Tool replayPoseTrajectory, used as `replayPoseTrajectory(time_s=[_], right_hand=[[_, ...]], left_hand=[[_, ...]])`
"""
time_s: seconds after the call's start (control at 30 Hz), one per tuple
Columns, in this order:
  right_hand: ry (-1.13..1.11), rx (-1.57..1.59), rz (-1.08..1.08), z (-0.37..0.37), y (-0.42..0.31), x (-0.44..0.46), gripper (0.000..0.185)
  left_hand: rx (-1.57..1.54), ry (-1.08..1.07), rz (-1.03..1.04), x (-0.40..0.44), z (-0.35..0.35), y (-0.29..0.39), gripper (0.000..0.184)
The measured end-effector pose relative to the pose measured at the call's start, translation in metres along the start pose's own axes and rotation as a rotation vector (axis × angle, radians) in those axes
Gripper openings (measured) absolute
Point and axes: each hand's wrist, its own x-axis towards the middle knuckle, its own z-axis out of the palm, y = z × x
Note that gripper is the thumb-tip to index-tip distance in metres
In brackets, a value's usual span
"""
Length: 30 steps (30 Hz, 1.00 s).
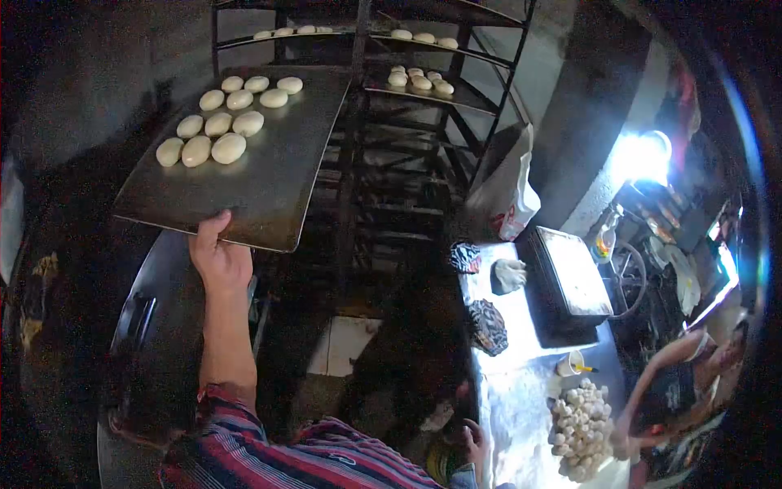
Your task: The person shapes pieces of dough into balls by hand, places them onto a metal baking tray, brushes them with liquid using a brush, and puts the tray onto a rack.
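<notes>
My left hand (221, 259) grips the near edge of a dark metal baking tray (244, 196), its thumb over the top. The raised tray tilts slightly in the upper left, close to the rack. Several pale round dough balls (218, 124) lie in rows toward its far left side. Low by the table's left edge is what appears to be my right hand (472, 441), in shadow. Its fingers are too dark to show whether they hold anything.
A tall metal rack (358, 155) stands ahead, with dough balls (419, 79) on its upper shelves. On the right, a table (509, 407) bears a pile of small dough pieces (583, 428), a cup (570, 363) and a metal box (574, 273). A co-worker's arm (656, 379) reaches toward the pile.
</notes>
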Motion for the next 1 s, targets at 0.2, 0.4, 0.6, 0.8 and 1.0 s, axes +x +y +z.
replayPoseTrajectory(time_s=[0.2,0.4,0.6,0.8,1.0], right_hand=[[0.051,0.132,-0.072,0.024,0.057,0.043,0.035],[0.112,0.034,-0.176,0.030,0.065,0.049,0.029],[0.146,0.118,0.012,0.000,0.063,0.012,0.029],[0.428,0.004,0.062,0.030,0.029,-0.049,0.027],[0.420,-0.035,0.007,0.043,-0.110,0.074,0.035]], left_hand=[[0.111,-0.027,0.108,0.039,0.003,-0.025,0.047],[0.153,0.094,-0.032,0.151,0.042,-0.111,0.035],[0.285,0.045,-0.092,0.288,0.037,-0.220,0.033],[0.452,0.108,-0.175,0.198,0.031,-0.279,0.041],[0.346,-0.875,-0.957,-0.283,0.058,-0.285,0.044]])
